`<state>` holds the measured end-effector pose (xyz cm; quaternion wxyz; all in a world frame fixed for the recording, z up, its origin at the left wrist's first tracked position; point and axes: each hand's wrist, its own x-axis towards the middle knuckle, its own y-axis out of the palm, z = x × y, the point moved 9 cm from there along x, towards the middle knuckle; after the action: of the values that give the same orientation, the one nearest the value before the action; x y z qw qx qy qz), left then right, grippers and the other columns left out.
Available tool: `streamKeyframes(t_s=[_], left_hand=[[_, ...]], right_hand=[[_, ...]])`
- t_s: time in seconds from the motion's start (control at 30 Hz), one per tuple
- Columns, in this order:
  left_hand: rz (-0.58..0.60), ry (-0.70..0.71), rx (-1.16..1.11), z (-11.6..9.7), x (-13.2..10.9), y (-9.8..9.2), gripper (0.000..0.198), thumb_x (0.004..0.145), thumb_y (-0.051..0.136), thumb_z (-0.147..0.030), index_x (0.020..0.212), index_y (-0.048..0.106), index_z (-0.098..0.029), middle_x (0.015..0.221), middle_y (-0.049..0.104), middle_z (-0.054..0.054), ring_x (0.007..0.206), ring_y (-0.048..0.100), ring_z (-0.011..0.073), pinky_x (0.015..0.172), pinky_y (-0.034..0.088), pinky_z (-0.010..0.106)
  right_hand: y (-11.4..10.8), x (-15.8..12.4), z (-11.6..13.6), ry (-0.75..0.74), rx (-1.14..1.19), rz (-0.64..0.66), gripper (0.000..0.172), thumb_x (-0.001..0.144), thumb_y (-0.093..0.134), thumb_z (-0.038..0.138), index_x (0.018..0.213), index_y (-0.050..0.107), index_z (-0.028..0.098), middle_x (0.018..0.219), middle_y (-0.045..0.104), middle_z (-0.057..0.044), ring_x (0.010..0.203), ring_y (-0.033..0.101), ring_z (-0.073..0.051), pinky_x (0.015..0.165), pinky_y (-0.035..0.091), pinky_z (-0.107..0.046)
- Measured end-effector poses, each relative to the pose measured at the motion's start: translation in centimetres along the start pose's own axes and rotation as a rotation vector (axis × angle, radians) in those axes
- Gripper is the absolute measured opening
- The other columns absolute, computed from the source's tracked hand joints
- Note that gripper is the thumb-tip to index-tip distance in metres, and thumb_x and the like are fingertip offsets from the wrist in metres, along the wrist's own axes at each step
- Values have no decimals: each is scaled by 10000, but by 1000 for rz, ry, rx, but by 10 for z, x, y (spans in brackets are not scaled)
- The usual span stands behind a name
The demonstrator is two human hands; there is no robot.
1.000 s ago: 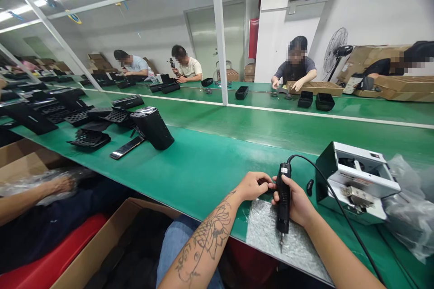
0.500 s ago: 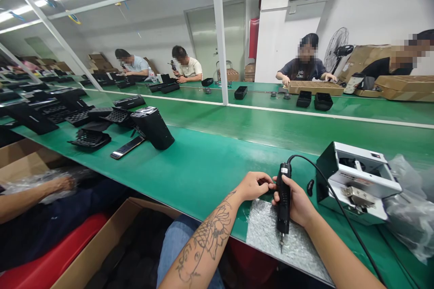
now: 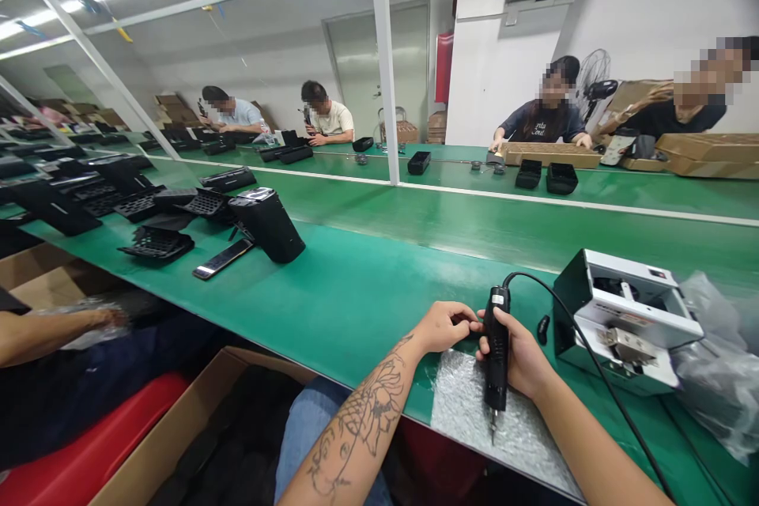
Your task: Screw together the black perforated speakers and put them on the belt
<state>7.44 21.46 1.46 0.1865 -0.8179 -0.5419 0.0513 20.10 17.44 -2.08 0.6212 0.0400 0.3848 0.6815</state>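
A black corded electric screwdriver (image 3: 496, 356) is upright in my right hand (image 3: 522, 352), its bit pointing down over a sheet of bubble wrap (image 3: 454, 395) at the table's front edge. My left hand (image 3: 447, 326) is beside the tool's left side, fingers curled and closed; what they hold, if anything, is hidden. A small black piece (image 3: 543, 329) lies on the green table (image 3: 356, 292) right of the tool. Farther right stands a white and black machine (image 3: 628, 316).
Black housings (image 3: 269, 225) and a phone (image 3: 223, 258) are at the left. Clear plastic bags (image 3: 717, 364) lie right of the machine. An open carton (image 3: 171, 427) stands below the table. Co-workers sit across the green belt (image 3: 504, 213), and another person's arm (image 3: 53, 336) is at far left.
My hands and the screwdriver have hardly moved. Across the belt, the two people at the right have shifted, and black trays there have moved slightly left. The arm at far left has moved.
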Motion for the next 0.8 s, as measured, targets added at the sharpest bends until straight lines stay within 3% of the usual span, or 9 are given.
streamKeyframes(t_s=[0.17,0.63,0.8], left_hand=[[-1,4,-3,3,0,2,302,787,571,-122,965,815,-133,897,783,37,765,646,129,708,482,217],[2,13,13,0,0,0,304,776,564,-131,957,809,-129,930,796,43,804,673,144,745,507,228],[3,11,20,1,0,1,302,784,562,-135,956,809,-126,917,793,41,796,667,141,735,503,226]], right_hand=[[0,0,1,-6,1,3,269,967,633,402,1095,680,170,850,746,-52,520,597,-148,545,601,-363],[0,0,1,3,12,-1,269,953,659,400,1097,681,174,827,754,-55,514,610,-154,548,615,-363],[0,0,0,4,14,1,274,944,670,401,1105,680,180,930,783,-75,517,611,-149,544,614,-364]])
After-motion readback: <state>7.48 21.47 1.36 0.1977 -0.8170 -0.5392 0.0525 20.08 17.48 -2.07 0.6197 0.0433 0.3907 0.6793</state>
